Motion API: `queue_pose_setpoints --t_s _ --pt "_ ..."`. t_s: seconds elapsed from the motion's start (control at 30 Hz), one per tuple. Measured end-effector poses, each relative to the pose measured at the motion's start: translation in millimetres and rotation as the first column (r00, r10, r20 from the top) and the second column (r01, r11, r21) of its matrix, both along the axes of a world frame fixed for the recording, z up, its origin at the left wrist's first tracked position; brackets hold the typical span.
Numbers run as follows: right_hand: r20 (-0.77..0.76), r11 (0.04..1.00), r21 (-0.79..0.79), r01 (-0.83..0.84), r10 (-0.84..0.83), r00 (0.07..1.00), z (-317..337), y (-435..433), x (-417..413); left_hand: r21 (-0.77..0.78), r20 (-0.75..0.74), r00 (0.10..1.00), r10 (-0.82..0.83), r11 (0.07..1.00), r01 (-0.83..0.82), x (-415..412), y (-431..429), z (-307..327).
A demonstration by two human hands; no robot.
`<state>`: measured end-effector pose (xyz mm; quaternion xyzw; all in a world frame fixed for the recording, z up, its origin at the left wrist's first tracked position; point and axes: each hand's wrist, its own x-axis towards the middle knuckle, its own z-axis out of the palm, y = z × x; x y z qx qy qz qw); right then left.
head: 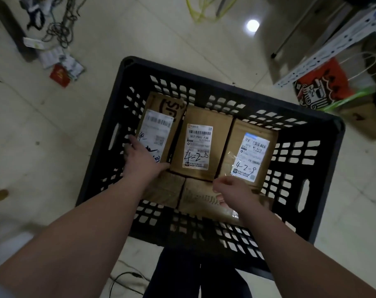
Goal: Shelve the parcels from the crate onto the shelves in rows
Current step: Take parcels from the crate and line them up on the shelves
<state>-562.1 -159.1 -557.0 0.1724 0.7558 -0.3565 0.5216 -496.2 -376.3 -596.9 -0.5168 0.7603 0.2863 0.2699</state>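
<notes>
Head cam | parcels (199, 147) all in the black crate (327, 160) | left hand (140, 161) spread flat on far-left labelled box (159, 130) | right hand (233, 190) curled over near box (200, 198), grip unclear tbh | stiff, probably light cardboard, grab opposite edges

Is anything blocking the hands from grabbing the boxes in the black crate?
Nothing visible does. The black crate is open on top. The left hand lies on the left parcel, and the right hand is at the near edge of the right parcel.
</notes>
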Motion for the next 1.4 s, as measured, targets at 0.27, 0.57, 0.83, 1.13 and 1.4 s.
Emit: queue_pose_setpoints --t_s 0.27,0.57,0.83,1.13,1.4 --pt "0.061 0.998 -0.024 0.051 -0.049 0.997 3 -13 5 -0.191 -0.195 0.98 -0.026 0.981 -0.012 1 6 13" --pt "0.064 0.988 -0.111 0.105 -0.098 0.993 38 -33 -5 -0.209 -0.411 0.911 0.04 0.968 -0.137 24 21 82" --pt "0.252 0.892 -0.354 0.28 -0.198 0.947 77 -35 -6 -0.081 -0.501 0.865 0.035 0.993 -0.087 34 76 129" --pt "0.134 0.871 -0.313 0.378 -0.353 0.926 81 -1 -9 0.215 -0.461 0.882 -0.1 0.952 0.22 13 103 122" --pt "0.09 0.926 -0.269 0.264 -0.249 0.964 72 15 -17 0.521 -0.345 0.927 0.145 0.852 0.061 15 102 116"
